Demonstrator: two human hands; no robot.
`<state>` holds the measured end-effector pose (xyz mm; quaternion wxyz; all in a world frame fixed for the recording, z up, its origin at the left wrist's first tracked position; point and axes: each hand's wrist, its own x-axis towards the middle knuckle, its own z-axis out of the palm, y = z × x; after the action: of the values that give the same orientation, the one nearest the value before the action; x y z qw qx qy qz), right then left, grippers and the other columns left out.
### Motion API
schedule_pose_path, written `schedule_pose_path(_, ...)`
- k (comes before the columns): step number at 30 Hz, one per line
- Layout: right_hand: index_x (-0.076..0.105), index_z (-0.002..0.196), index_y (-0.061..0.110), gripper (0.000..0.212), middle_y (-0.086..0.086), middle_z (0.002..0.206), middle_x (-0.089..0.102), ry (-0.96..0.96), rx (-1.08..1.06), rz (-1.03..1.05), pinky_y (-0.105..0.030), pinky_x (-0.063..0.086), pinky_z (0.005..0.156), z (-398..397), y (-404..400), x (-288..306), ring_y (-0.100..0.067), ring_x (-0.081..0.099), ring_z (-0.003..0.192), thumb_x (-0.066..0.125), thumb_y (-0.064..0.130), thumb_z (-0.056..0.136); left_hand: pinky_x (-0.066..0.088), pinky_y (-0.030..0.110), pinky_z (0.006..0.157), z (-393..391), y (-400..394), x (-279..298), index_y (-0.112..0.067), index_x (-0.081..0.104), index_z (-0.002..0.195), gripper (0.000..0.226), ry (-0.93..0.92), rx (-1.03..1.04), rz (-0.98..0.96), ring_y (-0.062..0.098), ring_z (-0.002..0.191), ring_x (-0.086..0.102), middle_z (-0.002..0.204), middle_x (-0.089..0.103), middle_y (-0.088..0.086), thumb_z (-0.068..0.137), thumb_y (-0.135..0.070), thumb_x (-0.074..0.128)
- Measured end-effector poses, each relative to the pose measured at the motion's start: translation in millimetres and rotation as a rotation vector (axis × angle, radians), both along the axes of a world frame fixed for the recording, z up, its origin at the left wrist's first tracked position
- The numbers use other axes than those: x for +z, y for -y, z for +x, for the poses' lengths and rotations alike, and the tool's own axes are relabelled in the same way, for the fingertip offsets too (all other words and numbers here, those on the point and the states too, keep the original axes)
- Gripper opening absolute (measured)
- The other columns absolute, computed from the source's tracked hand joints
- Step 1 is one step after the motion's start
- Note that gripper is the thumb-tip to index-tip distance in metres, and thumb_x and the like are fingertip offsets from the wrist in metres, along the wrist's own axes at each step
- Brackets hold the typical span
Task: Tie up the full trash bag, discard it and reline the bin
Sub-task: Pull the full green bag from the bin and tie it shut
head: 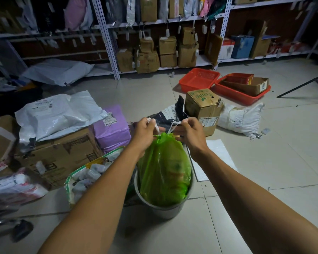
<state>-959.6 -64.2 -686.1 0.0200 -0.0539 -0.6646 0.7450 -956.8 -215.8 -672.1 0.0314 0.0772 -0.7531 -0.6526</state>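
The green trash bag (163, 171) sits in a round grey bin (165, 208) on the tile floor (264, 143). Just left of the bin is a bag of small white bottles (92, 173), and behind that a big brown box (59, 154). The left hand (145, 132) has its fingers closed on a white drawstring (156, 127) at the bag's bunched top. The right hand (188, 133) has its fingers closed on the other white string. Farther right, red trays (198, 79) lie on the floor.
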Motion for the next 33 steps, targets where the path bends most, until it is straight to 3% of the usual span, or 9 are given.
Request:
schedule_pose_path(6,0.060,0.086,0.015,0.013,-0.004,0.081,0.064,-0.095,0.105,0.159,-0.036,0.052,0.071,3,7,4,-0.018,0.061,0.078,0.054,0.019,0.096,0.056,0.047,0.085,-7,-5,-10,-0.018,0.062,0.081,0.023,-0.025,0.047,-0.049,0.017,0.071,0.058,0.071,0.057,0.004,0.100,-0.024,0.050)
schedule_pose_path(10,0.061,0.078,0.020,0.014,-0.010,0.086,0.067,-0.150,0.155,0.261,-0.047,0.052,0.082,0,11,4,-0.020,0.062,0.083,0.058,0.024,0.091,0.054,0.030,0.079,-2,-5,-5,-0.021,0.070,0.084,0.023,-0.065,0.050,-0.033,0.014,0.081,0.059,0.080,0.062,0.002,0.099,-0.023,0.053)
schedule_pose_path(14,0.068,0.078,0.017,0.009,-0.007,0.086,0.073,-0.162,0.245,0.287,-0.046,0.056,0.078,-2,19,3,-0.024,0.069,0.084,0.069,0.022,0.085,0.050,0.011,0.071,-4,-4,5,-0.010,0.074,0.104,0.019,-0.096,0.058,-0.032,-0.002,0.079,0.060,0.085,0.069,-0.006,0.096,-0.018,0.058)
schedule_pose_path(19,0.067,0.081,0.003,0.015,-0.006,0.078,0.073,-0.175,0.276,0.302,-0.032,0.056,0.066,-3,25,5,-0.014,0.068,0.071,0.074,0.016,0.084,0.057,0.035,0.088,-9,0,6,-0.007,0.072,0.110,0.022,-0.072,0.005,-0.017,0.014,0.093,0.068,0.094,0.073,0.000,0.094,-0.018,0.062)
schedule_pose_path(21,0.064,0.080,0.001,0.019,-0.008,0.076,0.073,-0.168,0.234,0.311,-0.032,0.055,0.065,-6,24,3,-0.014,0.069,0.068,0.076,0.016,0.082,0.057,0.031,0.083,-8,1,5,-0.007,0.073,0.107,0.020,-0.072,-0.016,-0.015,0.013,0.086,0.067,0.090,0.073,0.003,0.093,-0.017,0.063)
schedule_pose_path(23,0.061,0.079,0.001,0.021,-0.012,0.075,0.072,-0.146,0.198,0.271,-0.035,0.056,0.064,-8,21,2,-0.017,0.067,0.065,0.076,0.014,0.081,0.053,0.019,0.066,-6,2,4,-0.008,0.072,0.108,0.019,-0.058,-0.027,-0.003,0.008,0.072,0.062,0.083,0.071,0.001,0.093,-0.015,0.063)
schedule_pose_path(26,0.060,0.078,0.005,0.015,-0.010,0.072,0.068,-0.074,0.147,0.145,-0.030,0.057,0.064,-10,17,2,-0.016,0.065,0.064,0.074,0.006,0.083,0.048,0.018,0.060,-7,8,-5,-0.011,0.067,0.113,0.026,0.017,0.012,0.003,0.010,0.074,0.061,0.096,0.071,0.005,0.091,-0.001,0.058)
schedule_pose_path(30,0.060,0.080,0.007,0.012,-0.009,0.075,0.068,-0.041,0.157,0.082,-0.026,0.058,0.066,-10,12,6,-0.018,0.066,0.069,0.070,0.005,0.086,0.050,0.027,0.084,-8,9,-21,-0.012,0.071,0.109,0.024,0.024,-0.174,-0.290,0.016,0.094,0.064,0.101,0.071,0.002,0.091,-0.001,0.060)
schedule_pose_path(33,0.060,0.083,0.005,0.010,-0.021,0.086,0.069,-0.023,0.152,0.057,-0.038,0.061,0.076,-11,11,7,-0.029,0.070,0.078,0.070,0.003,0.086,0.043,0.028,0.068,-10,7,-24,-0.021,0.075,0.105,0.018,-0.005,-0.250,-0.439,0.008,0.070,0.053,0.077,0.065,-0.012,0.091,-0.015,0.066)
